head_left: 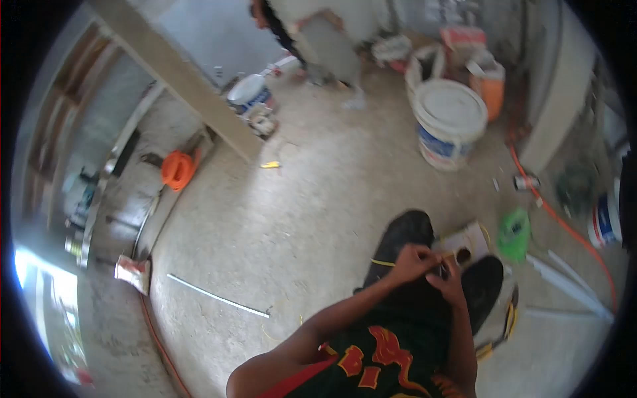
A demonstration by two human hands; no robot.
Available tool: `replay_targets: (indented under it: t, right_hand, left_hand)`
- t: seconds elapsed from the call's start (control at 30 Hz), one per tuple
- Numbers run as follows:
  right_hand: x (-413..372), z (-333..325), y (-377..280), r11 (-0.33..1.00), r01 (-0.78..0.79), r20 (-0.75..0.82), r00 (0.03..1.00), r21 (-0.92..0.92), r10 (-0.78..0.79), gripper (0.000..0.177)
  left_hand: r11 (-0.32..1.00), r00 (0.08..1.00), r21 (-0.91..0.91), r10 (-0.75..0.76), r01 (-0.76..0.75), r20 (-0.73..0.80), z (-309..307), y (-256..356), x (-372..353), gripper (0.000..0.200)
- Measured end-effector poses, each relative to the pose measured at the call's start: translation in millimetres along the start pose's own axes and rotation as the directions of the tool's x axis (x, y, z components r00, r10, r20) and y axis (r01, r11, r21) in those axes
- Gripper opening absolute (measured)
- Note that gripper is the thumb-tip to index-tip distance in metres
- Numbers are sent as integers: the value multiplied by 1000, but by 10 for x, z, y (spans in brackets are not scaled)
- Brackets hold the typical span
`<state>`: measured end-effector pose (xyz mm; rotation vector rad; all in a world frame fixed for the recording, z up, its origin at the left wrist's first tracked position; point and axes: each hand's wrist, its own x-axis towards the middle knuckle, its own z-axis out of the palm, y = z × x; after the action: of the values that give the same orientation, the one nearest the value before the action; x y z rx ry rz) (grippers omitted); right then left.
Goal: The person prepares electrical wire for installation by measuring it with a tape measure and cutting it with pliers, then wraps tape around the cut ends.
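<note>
Above your two shoes (407,227), your left hand (409,262) and right hand (450,284) meet with fingers bent inward, probably so both sets of fingertips can work on one small spot. A yellow wire (381,263) lies across the left shoe and runs to your left hand; whether either grip is closed on it cannot be told, since your own fingers hide what is between them. Beyond your right shoe, a yellow-handled tool (511,314) lies within likely easy reach, too blurred to identify. A green bag (515,233) sits farther out, its contents unclear. Farther still stands a lidded bucket (450,126), and behind it at left a person (281,30) is mostly cut off by a wall.
</note>
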<state>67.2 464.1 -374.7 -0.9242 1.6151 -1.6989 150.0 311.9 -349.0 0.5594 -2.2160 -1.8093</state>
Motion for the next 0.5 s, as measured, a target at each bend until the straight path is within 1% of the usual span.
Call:
replay_targets:
  t: [0.03,0.1,0.2,0.27,0.3,0.33,0.4,0.43,0.5]
  right_hand:
    - [20,8,23,998,-16,9,1000,-53,16,60]
    - [17,61,18,981,-47,-22,999,-190,44,56]
    - [23,105,-137,924,-113,-9,993,-366,118,51]
    - [1,109,16,930,-99,-34,995,-353,93,50]
    - [-6,106,67,934,-95,-46,995,-345,84,49]
    - [-13,83,111,944,-90,-37,996,-318,82,50]
    - [-15,60,131,962,-86,-18,996,-260,84,51]
    - [4,61,164,954,-83,-30,997,-287,77,51]
    - [10,66,228,937,-88,-54,996,-338,74,50]
  left_hand:
    - [998,1000,58,-12,12,8,-20,-91,39,25]
    - [981,996,184,-54,65,-64,-13,-154,73,24]
    - [936,993,334,-95,111,-64,72,-321,149,20]
    - [952,985,299,-7,59,-174,230,-435,156,20]
    - [958,973,283,33,34,-228,236,-355,150,20]
    - [956,980,289,6,53,-199,222,-279,138,17]
    - [929,995,366,-12,47,-97,212,-363,171,16]
    - [914,999,403,-28,45,-47,221,-407,180,16]
    - [896,985,410,-137,170,-109,247,-381,211,17]
